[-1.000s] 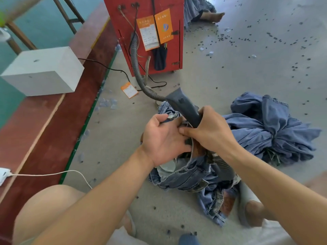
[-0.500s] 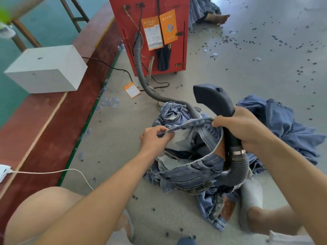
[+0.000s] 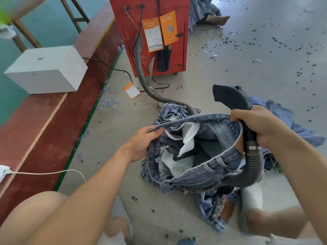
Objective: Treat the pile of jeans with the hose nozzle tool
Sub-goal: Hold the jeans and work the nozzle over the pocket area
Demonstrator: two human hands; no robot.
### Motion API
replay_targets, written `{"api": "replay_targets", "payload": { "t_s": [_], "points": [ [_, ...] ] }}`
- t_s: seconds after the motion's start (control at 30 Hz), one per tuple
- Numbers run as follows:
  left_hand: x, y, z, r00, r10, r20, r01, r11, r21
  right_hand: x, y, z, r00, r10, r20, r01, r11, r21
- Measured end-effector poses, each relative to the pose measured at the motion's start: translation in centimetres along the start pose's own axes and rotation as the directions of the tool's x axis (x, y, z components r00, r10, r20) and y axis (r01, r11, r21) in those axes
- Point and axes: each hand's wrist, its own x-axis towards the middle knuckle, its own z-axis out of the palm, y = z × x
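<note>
The pair of jeans (image 3: 192, 156) sat on the concrete floor (image 3: 230, 71) in the middle of the scene, its waistband held up and stretched wide so the white pocket linings (image 3: 187, 137) showed inside. The left hand (image 3: 141, 140) pinched the left end of the waistband between thumb and curled fingers. The right hand (image 3: 260, 126) was wrapped round the neck of the dark hose nozzle (image 3: 230, 96), and its fingertips seemed also to catch the right end of the waistband, though the overlap made that hard to confirm. The nozzle mouth pointed up and to the left, above the opening and not yet inside it. The ribbed hose (image 3: 253, 167) looped below the right hand, passed behind the jeans and ran far left to the red machine (image 3: 150, 11). A heap of other denim (image 3: 283, 114) lay just to the right, behind the right forearm.

To do this step well, the left hand needed to keep the waistband taut and open while the right wrist tipped the nozzle mouth down into the cavity. The hose loop was likely to drag on the near edge of the jeans, so slack had to be kept there. The loose linings could get sucked against the mouth; working along the seams would have limited that.
</note>
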Motion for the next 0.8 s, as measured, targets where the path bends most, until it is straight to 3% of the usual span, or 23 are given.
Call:
{"api": "replay_targets", "payload": {
  "t_s": [0.17,0.3,0.4,0.47,0.53,0.6,0.73,0.8],
  "points": [
    [-0.3,0.6,2.1,0.992,-0.03,0.124,0.043,0.993,-0.107,0.5,0.2,-1.5,0.981,-0.06,-0.186,0.019,0.976,-0.217],
    [0.1,0.8,2.8,0.987,-0.087,0.139,0.103,0.988,-0.115,0.4,1.4,-2.8,0.978,-0.078,-0.194,0.013,0.949,-0.315],
    [0.7,1.0,3.1,0.979,-0.119,0.164,0.143,0.979,-0.147,0.7,2.4,-3.4,0.958,-0.178,-0.226,0.051,0.878,-0.476],
    [1.1,0.8,3.4,0.98,-0.108,0.166,0.12,0.99,-0.069,1.1,2.9,-3.5,0.932,-0.269,-0.241,0.071,0.79,-0.609],
    [1.7,0.4,3.9,0.988,-0.084,0.126,0.079,0.996,0.049,1.4,3.1,-3.3,0.908,-0.352,-0.228,0.09,0.695,-0.713],
    [2.0,0.2,4.9,0.994,-0.109,0.016,0.108,0.993,0.052,1.6,2.9,-3.0,0.88,-0.418,-0.225,0.116,0.649,-0.752],
    [2.7,-0.8,5.7,0.961,-0.07,-0.267,0.104,0.988,0.116,1.8,2.2,-2.3,0.874,-0.448,-0.187,0.183,0.66,-0.728],
    [2.7,-1.0,5.6,0.968,-0.047,-0.248,0.072,0.993,0.093,1.8,2.0,-1.9,0.883,-0.437,-0.171,0.188,0.663,-0.724]
  ]
}}
